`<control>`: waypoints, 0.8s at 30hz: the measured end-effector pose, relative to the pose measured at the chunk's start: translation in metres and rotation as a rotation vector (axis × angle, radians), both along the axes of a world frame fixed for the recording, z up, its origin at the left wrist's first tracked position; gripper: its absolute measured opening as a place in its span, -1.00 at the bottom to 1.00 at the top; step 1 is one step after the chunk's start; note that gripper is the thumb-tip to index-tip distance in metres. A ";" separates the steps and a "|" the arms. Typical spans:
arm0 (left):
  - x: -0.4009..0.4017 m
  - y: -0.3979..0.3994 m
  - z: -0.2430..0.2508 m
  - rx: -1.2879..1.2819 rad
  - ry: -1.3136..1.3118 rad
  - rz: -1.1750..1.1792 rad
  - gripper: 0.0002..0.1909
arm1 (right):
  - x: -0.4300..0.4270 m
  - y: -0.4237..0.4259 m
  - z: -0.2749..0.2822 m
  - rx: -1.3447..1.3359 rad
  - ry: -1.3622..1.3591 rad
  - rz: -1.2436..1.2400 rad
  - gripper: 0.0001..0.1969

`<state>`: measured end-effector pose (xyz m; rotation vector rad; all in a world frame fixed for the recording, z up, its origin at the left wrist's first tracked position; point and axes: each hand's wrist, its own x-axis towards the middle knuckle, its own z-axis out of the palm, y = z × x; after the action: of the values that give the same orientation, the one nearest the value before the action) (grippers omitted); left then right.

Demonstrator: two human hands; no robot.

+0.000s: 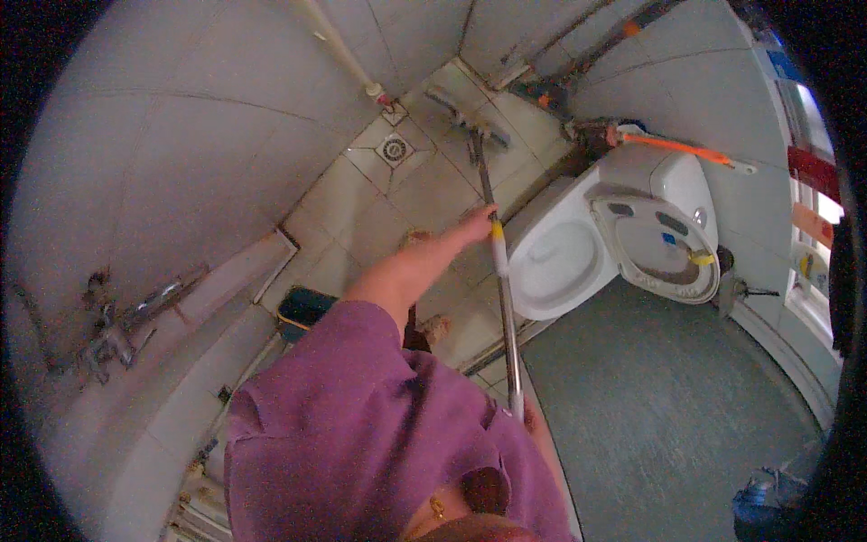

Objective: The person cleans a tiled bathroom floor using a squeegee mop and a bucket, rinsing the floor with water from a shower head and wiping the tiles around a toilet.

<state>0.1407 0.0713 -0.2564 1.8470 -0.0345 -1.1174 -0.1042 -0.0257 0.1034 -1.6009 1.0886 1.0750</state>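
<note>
A floor mop or squeegee with a metal pole slants across the view, its wide head lying on the tiled floor near the far corner. My left hand is closed around the pole beside a yellow band, with the arm stretched out. Lower down, my right hand is at the near end of the pole, partly hidden by the purple clothing; its fingers are hard to make out. A round floor drain lies left of the mop head.
A white toilet with its lid raised stands right of the pole. An orange-handled tool rests across its back. A dark bin is at the left, near a wall tap. A pale pipe runs down the far wall.
</note>
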 end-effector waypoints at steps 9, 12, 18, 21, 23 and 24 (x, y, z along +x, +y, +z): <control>0.064 0.026 0.015 0.177 -0.646 -0.857 -0.63 | 0.094 0.055 -0.096 -0.035 -0.034 0.333 -0.33; 0.041 0.038 0.002 0.112 -0.626 -0.928 -0.80 | 0.068 0.049 -0.096 -0.062 0.007 0.416 -0.33; -0.018 0.026 0.010 0.016 -0.734 -0.938 -0.89 | 0.034 0.016 -0.066 -0.042 -0.089 0.450 -0.31; -0.041 0.034 0.013 0.055 -0.651 -0.992 -0.89 | 0.034 0.017 -0.052 -0.027 0.209 0.545 -0.34; -0.054 0.040 0.026 0.111 -0.597 -1.029 -0.88 | 0.014 0.013 -0.048 -0.006 0.250 0.559 -0.32; -0.058 0.041 0.034 0.052 -0.571 -1.065 -0.88 | 0.009 0.009 -0.044 0.017 0.300 0.568 -0.28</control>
<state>0.0827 0.1127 -0.2220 2.1631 -1.4596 -1.1849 -0.0948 -0.0169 0.0591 -1.8255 0.8167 1.7375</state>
